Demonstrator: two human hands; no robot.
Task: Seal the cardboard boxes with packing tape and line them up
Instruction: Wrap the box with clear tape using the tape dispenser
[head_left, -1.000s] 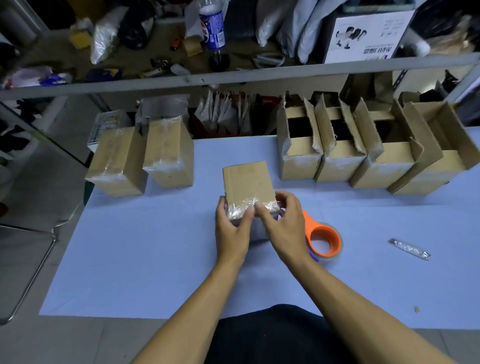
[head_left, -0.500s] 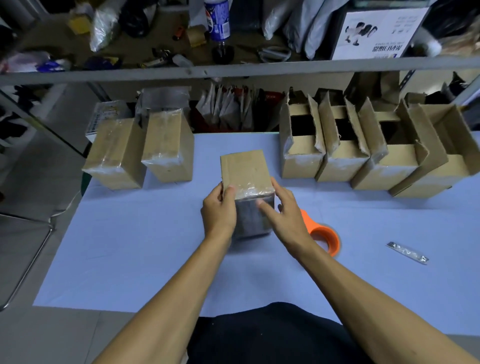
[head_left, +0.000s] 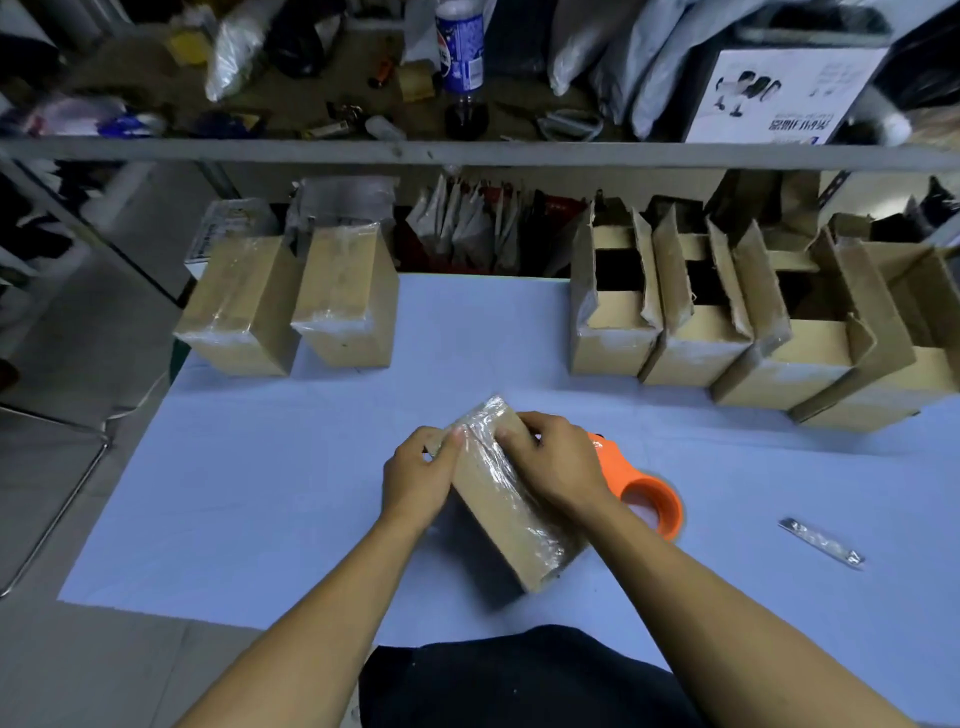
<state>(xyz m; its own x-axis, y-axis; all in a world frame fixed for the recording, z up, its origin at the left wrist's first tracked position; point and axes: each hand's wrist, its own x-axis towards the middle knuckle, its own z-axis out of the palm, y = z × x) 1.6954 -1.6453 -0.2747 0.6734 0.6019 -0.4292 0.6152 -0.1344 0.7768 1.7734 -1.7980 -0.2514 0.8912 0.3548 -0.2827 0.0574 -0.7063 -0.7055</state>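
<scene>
Both the left hand and right hand grip the far end of the taped box, which lies slanted toward the person.

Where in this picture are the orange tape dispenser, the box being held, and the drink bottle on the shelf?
orange tape dispenser (head_left: 652, 499): head view, on its round orange ring.
held box (head_left: 511, 512): head view, on its taped upper face.
drink bottle (head_left: 460, 52): head view, on its blue label.

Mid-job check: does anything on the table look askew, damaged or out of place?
The box in hand lies tilted and diagonal, held by the left hand and right hand, not lined up. The four open boxes at right have ragged flaps. A loose silvery strip lies at right.
</scene>
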